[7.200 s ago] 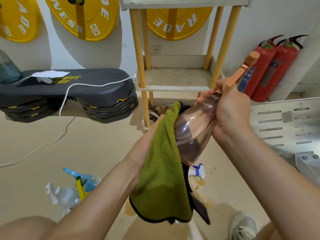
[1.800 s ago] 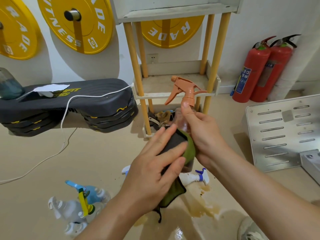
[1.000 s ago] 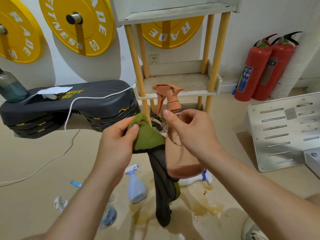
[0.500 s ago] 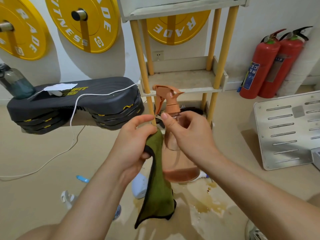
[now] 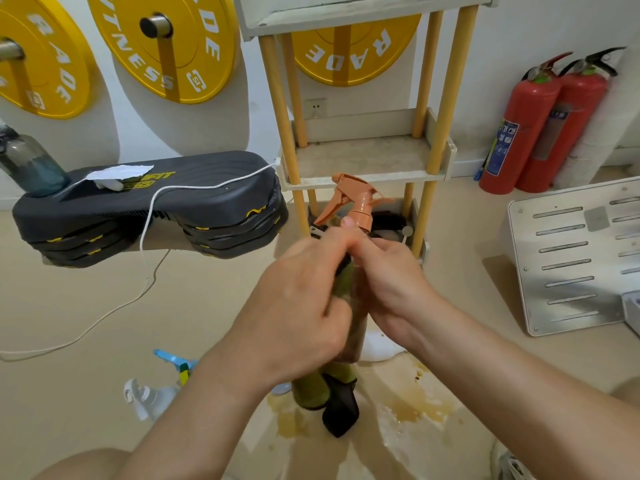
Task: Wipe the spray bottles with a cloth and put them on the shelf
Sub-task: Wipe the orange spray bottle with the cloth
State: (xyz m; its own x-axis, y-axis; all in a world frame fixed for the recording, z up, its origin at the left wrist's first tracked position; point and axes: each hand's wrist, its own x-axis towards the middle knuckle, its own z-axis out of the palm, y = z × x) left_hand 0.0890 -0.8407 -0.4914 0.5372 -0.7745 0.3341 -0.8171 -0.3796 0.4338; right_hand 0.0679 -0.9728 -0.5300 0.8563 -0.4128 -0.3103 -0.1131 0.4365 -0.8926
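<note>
— How are the fingers set?

— The fingers (image 5: 318,249) of the left hand (image 5: 298,306) are curled around a green cloth (image 5: 311,386), which is pressed against the neck of the orange spray bottle (image 5: 360,202). The fingers (image 5: 379,249) of the right hand (image 5: 388,282) are wrapped around the same neck from the other side. The fingertips are blurred, so nothing finer can be told.

— Where is the bottle found?

— It is held upright in the air between both hands, in front of the shelf (image 5: 363,157), with its trigger head raised above the knuckles. The cloth is seen hanging beside the bottle and below its base.

— And further out?

— A white spray bottle (image 5: 149,398) and a blue-topped spray bottle (image 5: 175,360) are seen on the floor (image 5: 104,306) to the left. A brown wet patch (image 5: 412,407) is spread beneath the hands. A black step platform (image 5: 149,202) is placed left of the shelf, and two red fire extinguishers (image 5: 519,126) are stood to its right.
</note>
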